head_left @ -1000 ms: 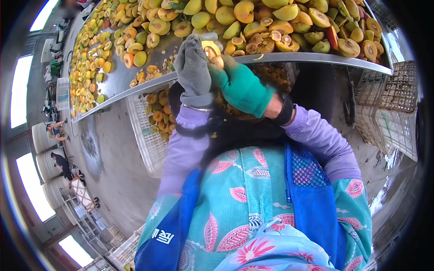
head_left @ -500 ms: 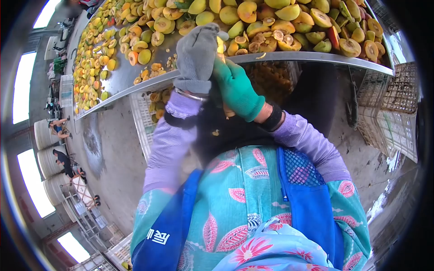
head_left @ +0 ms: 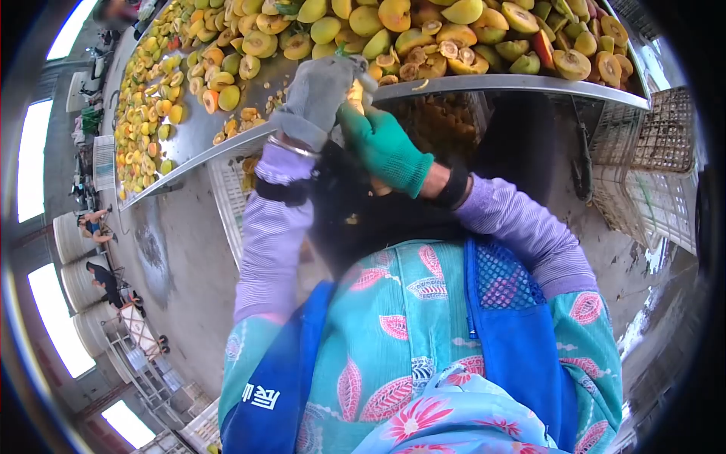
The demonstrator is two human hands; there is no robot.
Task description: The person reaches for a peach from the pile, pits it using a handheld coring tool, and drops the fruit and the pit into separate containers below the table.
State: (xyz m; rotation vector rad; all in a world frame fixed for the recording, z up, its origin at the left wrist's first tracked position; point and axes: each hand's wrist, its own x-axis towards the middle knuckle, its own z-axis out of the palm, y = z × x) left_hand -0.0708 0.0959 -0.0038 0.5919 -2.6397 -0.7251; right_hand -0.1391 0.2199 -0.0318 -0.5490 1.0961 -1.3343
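My left hand [head_left: 321, 98], in a grey glove, is closed around a yellow piece of fruit [head_left: 355, 95] at the front edge of the metal table. Touching it from the right is my right hand [head_left: 387, 147], in a green glove, its fingers wrapped round something mostly hidden. A tan end like a handle [head_left: 380, 186] sticks out below that fist. Halved yellow and orange fruit [head_left: 454, 38] is heaped on the metal table [head_left: 198, 136] just beyond both hands.
Below the table edge stand a white crate [head_left: 229, 198] and a container of fruit pieces [head_left: 439, 129]. Stacked crates [head_left: 643, 189] are at the right. Two people [head_left: 106, 281] sit far off at the left, near large round tubs [head_left: 79, 278].
Both hands have shifted slightly left in view, and the left hand has turned, showing more of the yellow fruit. The table and heap have shifted slightly up and left in view.
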